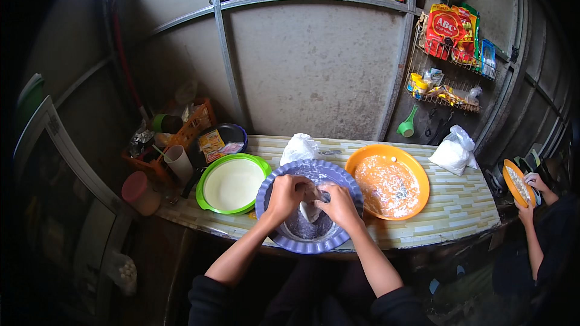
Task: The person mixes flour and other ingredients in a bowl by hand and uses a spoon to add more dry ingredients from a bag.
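Observation:
My left hand (287,194) and my right hand (335,203) are over a purple fluted basin (308,246) dusted with white powder. Between them they grip a small clear plastic bag (311,194), its lower part hanging inside the basin with something whitish in it; fingers hide much of it. At the right stands an orange plastic plate (421,185) smeared with white powder, one small white ball on it. On the left is a green-rimmed bowl (203,190) with a pale inside. Behind the basin sits a white plastic bag (300,148).
A knotted bag of white powder (454,151) lies at the tabletop's right end. Left are a dark pan (231,133), a white cup (178,163), a pink-lidded container (140,192) and an orange basket (195,122). Far right, another person holds an orange plate (516,183) of white pieces.

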{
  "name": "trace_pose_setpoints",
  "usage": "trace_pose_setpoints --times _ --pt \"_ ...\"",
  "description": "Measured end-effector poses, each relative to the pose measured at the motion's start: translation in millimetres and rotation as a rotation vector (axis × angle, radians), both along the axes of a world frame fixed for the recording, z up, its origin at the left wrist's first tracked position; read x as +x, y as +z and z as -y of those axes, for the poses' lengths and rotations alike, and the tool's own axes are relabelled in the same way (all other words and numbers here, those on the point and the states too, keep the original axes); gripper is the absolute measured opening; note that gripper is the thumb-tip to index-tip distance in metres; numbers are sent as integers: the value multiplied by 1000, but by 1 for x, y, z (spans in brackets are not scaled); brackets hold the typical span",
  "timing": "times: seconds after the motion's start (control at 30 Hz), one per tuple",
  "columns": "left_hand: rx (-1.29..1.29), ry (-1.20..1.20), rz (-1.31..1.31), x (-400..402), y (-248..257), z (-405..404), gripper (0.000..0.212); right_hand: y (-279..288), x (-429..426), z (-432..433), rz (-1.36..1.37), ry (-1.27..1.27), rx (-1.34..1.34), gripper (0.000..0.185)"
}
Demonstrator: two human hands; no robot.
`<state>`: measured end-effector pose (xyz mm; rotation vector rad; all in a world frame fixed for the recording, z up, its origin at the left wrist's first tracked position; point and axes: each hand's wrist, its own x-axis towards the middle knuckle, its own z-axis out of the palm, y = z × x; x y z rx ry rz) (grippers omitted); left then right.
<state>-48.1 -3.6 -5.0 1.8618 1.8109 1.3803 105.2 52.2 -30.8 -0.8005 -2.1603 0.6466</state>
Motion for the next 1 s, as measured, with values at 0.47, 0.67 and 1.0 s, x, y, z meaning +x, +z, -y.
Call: trace_pose_setpoints --times 0.47,0.67,1.0 --pt "-355 -280 -201 -13 -12 11 51 17 2 3 175 43 -171 28" --pt "-250 -199 -304 -14 -25 6 26 35 17 16 99 90 -3 51" --pt "-114 -291 -106 -10 -26 4 27 19 5 9 178 76 27 22"
